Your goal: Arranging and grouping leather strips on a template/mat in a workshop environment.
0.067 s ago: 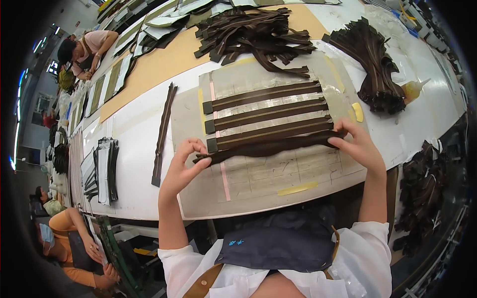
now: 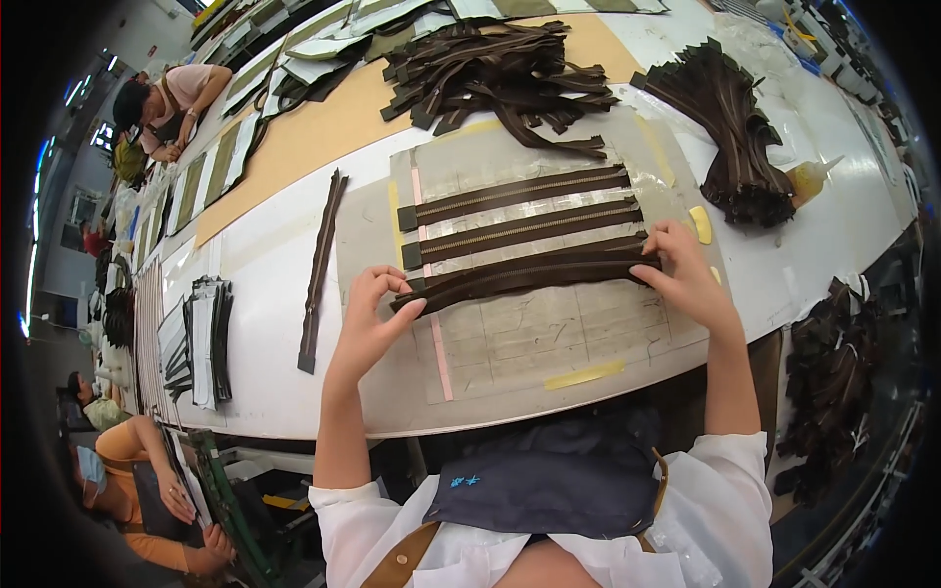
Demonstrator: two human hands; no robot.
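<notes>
Head cam: blue stitched chars (image 2: 465, 481) on our dk apron (image 2: 578, 492), pen marks (image 2: 563, 331) on grey board (image 2: 500, 377), white tbl (image 2: 260, 323) below. We pinch one brown zipper (image 2: 529, 277) by its ends w/ L hand (image 2: 369, 318) + R hand (image 2: 691, 279), well apart, over board; co-workers (image 2: 196, 86) at L.

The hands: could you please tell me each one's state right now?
Left hand: closed, holding the zipper by its left end.
Right hand: closed, holding that zipper by its right end.

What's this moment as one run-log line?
left hand: holds left end of brown zipper | right hand: holds right end | below: taped board | beyond: laid-out zippers
</notes>
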